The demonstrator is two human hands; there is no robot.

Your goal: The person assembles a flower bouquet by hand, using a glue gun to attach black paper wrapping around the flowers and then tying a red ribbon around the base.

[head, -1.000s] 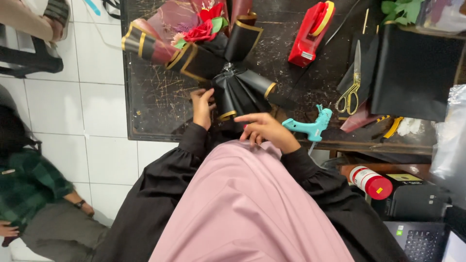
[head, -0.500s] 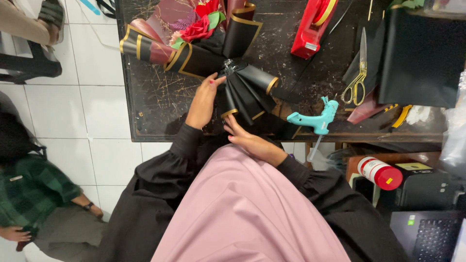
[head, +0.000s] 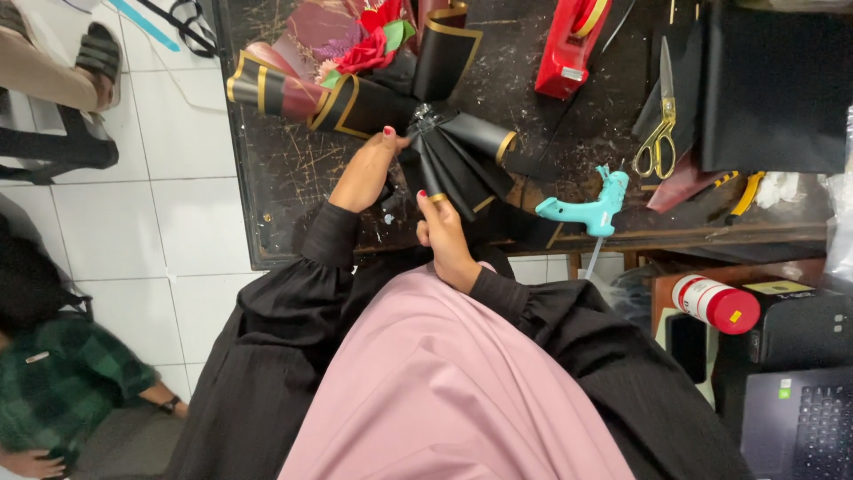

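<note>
Gripping black wrapped bouquet (head: 444, 147) — 2 hands (head: 364, 173).

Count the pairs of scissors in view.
2: gold scissors on the table's right side, and black scissors on the floor at the top left, partly cut off. Others may be hidden.

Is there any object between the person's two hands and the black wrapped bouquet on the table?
Nothing visible. The left hand and the right hand both already touch the black bouquet wrap.
</note>
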